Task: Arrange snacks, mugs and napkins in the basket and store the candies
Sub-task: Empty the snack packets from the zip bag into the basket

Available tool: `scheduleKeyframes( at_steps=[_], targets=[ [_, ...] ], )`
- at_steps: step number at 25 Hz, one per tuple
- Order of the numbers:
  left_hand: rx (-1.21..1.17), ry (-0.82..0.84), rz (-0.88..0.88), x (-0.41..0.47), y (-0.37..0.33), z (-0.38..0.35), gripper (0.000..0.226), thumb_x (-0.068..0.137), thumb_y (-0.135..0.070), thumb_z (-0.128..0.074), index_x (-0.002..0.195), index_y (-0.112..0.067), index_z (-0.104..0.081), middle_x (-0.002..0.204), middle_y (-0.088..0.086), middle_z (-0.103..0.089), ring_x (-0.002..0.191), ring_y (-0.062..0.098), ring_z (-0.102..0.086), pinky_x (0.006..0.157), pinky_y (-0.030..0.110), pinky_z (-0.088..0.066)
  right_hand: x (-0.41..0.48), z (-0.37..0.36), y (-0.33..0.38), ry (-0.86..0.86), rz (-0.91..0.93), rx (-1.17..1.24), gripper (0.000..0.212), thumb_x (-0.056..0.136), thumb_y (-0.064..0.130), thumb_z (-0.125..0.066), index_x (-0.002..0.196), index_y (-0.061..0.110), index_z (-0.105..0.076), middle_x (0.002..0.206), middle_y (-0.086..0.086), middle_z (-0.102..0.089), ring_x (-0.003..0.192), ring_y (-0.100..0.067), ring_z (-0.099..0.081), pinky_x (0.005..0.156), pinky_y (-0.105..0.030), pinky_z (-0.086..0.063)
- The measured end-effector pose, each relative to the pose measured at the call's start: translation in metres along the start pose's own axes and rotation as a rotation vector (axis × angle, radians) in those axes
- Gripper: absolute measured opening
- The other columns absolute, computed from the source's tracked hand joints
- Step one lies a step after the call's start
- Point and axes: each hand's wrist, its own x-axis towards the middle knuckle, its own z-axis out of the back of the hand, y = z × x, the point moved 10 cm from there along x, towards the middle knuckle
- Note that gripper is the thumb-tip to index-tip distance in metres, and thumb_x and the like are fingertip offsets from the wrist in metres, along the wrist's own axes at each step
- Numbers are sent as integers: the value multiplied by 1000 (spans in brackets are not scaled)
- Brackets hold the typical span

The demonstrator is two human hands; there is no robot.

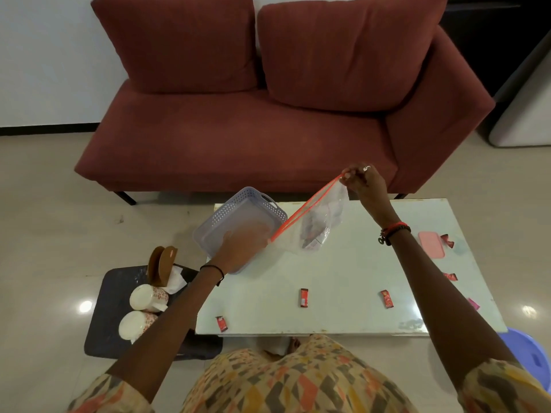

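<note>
From my head camera I see my right hand point(362, 181) raised above the far side of the table point(343, 263), pinching one end of the red zip strip of a clear plastic bag point(323, 222). My left hand point(238, 248) grasps the strip's other end, low and in front of the basket point(238, 216), so the mouth is stretched into a long slanted line. A few wrapped candies seem to sit in the bag's belly, though the film blurs them.

The bag is thin, limp and crinkly; I judge it nearly weightless and slippery, so the stiff zip strip is the only sound place to hold it.

More candies lie scattered on the table's near half: one near the left edge point(221, 324), one in the middle point(303, 297), one right of it point(386, 298). They look small, light and glossy, best pinched by the wrapper's sides.

The basket is pale lilac plastic, rigid, with perforated walls and cut-out handles; it stands tilted at the table's far left corner.

On a dark mat point(110, 329) on the floor to the left lie two white floral mugs point(147, 298), on their sides: hard, glazed, breakable, best taken by the handle or body. Beside them is a brown napkin holder point(162, 265) with soft white napkins point(177, 281).
</note>
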Motion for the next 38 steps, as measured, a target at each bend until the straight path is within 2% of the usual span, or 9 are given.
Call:
scheduleKeyframes(
  at_steps=[6,9,13,18,23,27,31,34,38],
  targets=[
    [-208,14,-84,41,-79,6,44,90,-41,-53,128,-19,-53,126,5,-62,113,17,-59,99,33,-48,3,-23,36,149,139,-167,9,86,-5,-60,91,2,-63,90,-7,-56,79,6,-61,71,-3,-47],
    [-203,17,-114,59,-111,0,44,85,-44,-60,117,-14,-63,116,5,-66,101,18,-64,87,27,-51,4,-29,38,206,121,-192,9,89,-1,-57,95,0,-63,98,-17,-56,92,-23,-62,85,-28,-53],
    [-269,-34,-148,66,-116,0,31,86,-36,-62,99,-8,-68,92,7,-72,80,15,-64,71,21,-47,3,-28,28,225,48,-73,9,91,-6,-50,95,-12,-56,91,-5,-56,85,-13,-63,81,-21,-57],
    [-438,-16,-68,65,-90,3,12,86,-24,-64,85,-11,-64,78,1,-64,66,10,-57,62,19,-48,-7,-40,20,285,13,37,40,89,-3,-54,74,33,-64,96,-13,-54,89,-18,-61,87,-29,-57],
    [-623,-82,104,60,-58,3,13,88,-25,-61,81,-14,-60,70,-4,-56,69,10,-54,74,27,-51,-6,-56,10,308,-41,32,24,89,-3,-57,84,20,-65,91,-9,-61,86,-14,-64,87,-29,-57],
    [-570,-124,151,51,-34,6,21,93,-25,-54,92,-5,-60,68,-3,-53,62,9,-50,65,21,-48,-23,-75,48,176,344,-466,12,88,11,-61,95,11,-70,98,-6,-66,95,-22,-60,82,-28,-48],
    [-533,-191,124,38,-13,21,14,94,-24,-53,91,-12,-59,74,-3,-59,64,6,-53,58,7,-43,-105,-174,55,682,856,-807,16,87,16,-64,99,9,-72,102,-7,-72,96,-21,-64,80,-29,-53],
    [-486,-273,127,28,11,44,10,93,-24,-54,88,-16,-58,77,-8,-59,69,4,-55,59,-2,-42,-117,-208,21,870,821,-1077,21,88,19,-63,105,10,-70,101,-7,-74,93,-24,-66,82,-32,-53],
    [-349,-326,100,20,42,62,9,94,-18,-53,85,-15,-55,75,-6,-57,62,3,-52,55,0,-41,-109,-231,4,862,709,-1362,23,90,12,-59,111,8,-67,103,-13,-73,93,-31,-68,84,-38,-53]
  ],
)
